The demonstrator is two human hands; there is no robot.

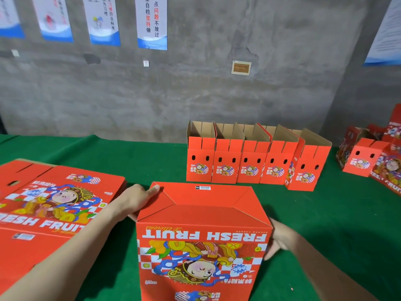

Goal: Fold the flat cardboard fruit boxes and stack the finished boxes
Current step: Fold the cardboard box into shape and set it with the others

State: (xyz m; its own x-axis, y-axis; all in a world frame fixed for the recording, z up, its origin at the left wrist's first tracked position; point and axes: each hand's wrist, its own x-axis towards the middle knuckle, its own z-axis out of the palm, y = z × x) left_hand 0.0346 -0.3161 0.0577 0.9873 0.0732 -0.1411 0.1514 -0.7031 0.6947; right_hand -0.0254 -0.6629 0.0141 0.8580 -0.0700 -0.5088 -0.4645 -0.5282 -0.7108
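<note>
A red fruit box (201, 242) stands upside down in front of me on the green table (152, 161), its folded bottom flaps facing up and the print inverted. My left hand (138, 198) lies flat against the box's left side, thumb at the top far corner. Against the right side presses my right hand (275, 240), partly hidden behind the box edge. A stack of flat, unfolded red boxes (50, 198) lies at the left. A row of several folded boxes (256, 161) stands open-topped at the back of the table.
More red boxes (373, 161) are piled loosely at the far right. A grey concrete wall with posters (152, 22) rises behind the table. Green cloth shows between the held box and the row.
</note>
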